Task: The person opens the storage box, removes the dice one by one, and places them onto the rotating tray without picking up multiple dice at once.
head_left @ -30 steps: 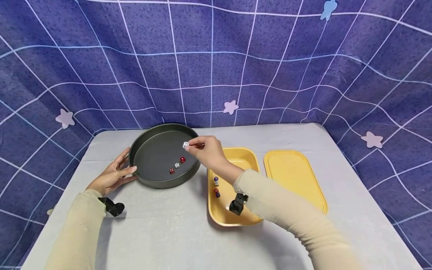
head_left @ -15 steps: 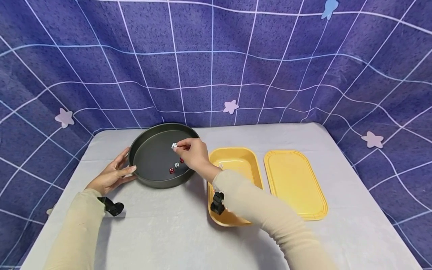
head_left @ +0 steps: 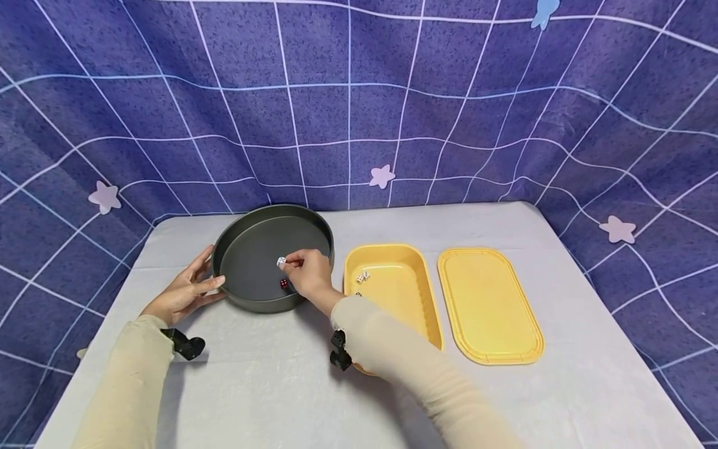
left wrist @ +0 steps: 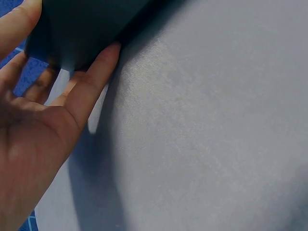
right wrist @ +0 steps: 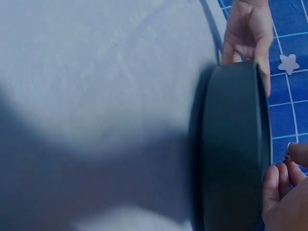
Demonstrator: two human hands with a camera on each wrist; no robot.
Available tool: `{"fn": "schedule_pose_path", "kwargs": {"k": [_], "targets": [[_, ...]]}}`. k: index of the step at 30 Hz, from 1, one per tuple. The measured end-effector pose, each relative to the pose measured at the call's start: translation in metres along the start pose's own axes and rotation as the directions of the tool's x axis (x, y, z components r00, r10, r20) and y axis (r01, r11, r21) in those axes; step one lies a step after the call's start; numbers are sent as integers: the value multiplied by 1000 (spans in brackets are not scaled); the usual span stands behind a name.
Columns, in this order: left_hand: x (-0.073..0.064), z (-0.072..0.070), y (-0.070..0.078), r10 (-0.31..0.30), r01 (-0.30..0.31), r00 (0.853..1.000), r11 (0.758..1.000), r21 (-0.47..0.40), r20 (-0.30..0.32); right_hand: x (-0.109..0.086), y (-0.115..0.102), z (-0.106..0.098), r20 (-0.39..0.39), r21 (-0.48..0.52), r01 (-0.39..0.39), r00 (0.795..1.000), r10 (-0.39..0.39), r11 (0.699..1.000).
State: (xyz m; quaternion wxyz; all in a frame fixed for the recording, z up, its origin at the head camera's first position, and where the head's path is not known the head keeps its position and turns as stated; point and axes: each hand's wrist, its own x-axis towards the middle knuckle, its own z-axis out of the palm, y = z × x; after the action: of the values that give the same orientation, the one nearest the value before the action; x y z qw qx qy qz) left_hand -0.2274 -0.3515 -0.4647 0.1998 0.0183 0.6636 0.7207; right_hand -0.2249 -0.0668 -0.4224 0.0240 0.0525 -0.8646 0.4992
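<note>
In the head view a round dark baking pan (head_left: 255,246) stands at the back left of the table. My left hand (head_left: 182,292) grips its left side, the thumb over the rim and the fingers against the outer wall, as the left wrist view also shows. Inside the pan, my right hand (head_left: 311,275) pinches a white die (head_left: 281,262) between thumb and fingertips, low over the pan floor. A red die (head_left: 283,284) lies just below it; the other dice seen there earlier are hidden behind the right hand.
To the right of the pan sits a yellow tray (head_left: 432,305) with white dice (head_left: 360,279) at its left side, partly covered by the right forearm. Beyond it lies a flat yellow lid (head_left: 490,305). A blue gridded curtain (head_left: 359,106) hangs behind the table.
My right hand has moved left and down with the white die, from above the pan's right side to low over its floor. The left hand has stayed on the pan.
</note>
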Motion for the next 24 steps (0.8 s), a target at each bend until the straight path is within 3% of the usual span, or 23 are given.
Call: {"fn": "schedule_pose_path", "kwargs": {"k": [4, 10, 18, 24], "targets": [[-1, -1, 0, 7, -7, 1000, 1000, 0, 2, -4, 4, 11, 2, -60, 76, 997, -76, 995], [-1, -1, 0, 11, -11, 1000, 1000, 5, 14, -10, 9, 22, 21, -234, 200, 979, -201, 951], [0, -2, -1, 8, -8, 1000, 1000, -2, 11, -15, 8, 32, 2, -397, 201, 976, -219, 896], [-1, -2, 0, 2, -2, 1000, 1000, 1, 8, -16, 8, 39, -9, -470, 153, 984, -179, 869]]}}
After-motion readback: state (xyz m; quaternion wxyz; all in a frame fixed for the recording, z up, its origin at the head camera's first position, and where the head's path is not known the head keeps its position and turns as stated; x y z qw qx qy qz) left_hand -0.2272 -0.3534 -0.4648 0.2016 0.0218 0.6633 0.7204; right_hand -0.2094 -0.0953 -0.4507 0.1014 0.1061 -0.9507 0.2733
